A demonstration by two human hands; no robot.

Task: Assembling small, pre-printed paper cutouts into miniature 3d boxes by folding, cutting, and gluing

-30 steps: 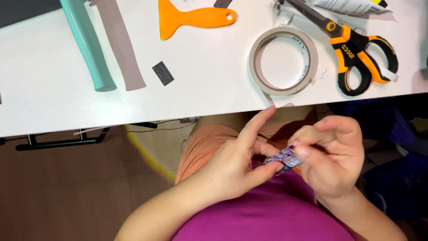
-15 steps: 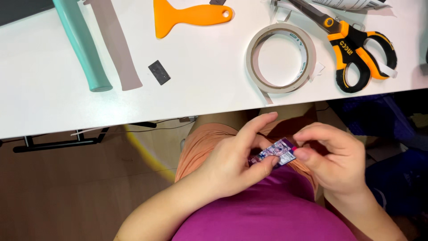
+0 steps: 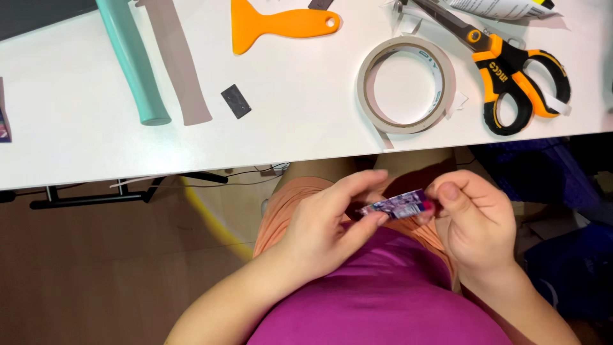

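- A small flat purple patterned piece (image 3: 401, 206) is held between both hands, below the near edge of the white table (image 3: 76, 147) and above the lap.
- The left hand (image 3: 325, 230) is closed on the left end of the piece; that end is pinched between the thumb and the fingertips (image 3: 377, 176), with the fingers curled over it.
- The right hand (image 3: 476, 230) is closed on the right end of the piece, which is clamped between the thumb (image 3: 450, 195) and the bent fingers.
- The piece is held roughly level, slightly tilted, and its middle stretch is left bare between the two hands.
- The tape roll (image 3: 407, 84) lies flat on the table, directly beyond the piece, near the table's near edge; a loose end of tape trails from it toward that edge.
- The scissors (image 3: 504, 76), with orange and black handles, lie just right of the tape roll, their handles toward the near edge and their blades pointing away to the left.
- An orange scraper (image 3: 274, 27) is seen left of the tape roll, further back on the table.
- A small dark rectangular chip (image 3: 235, 101) lies well left of the tape roll.
- A grey strip (image 3: 175, 61) and a teal rolled tube (image 3: 131, 61) lie side by side, left of the chip, both running from the far side toward the near edge.
- An orange garment (image 3: 287, 207) over the lap and a magenta shirt (image 3: 383, 300) are seen under the hands.
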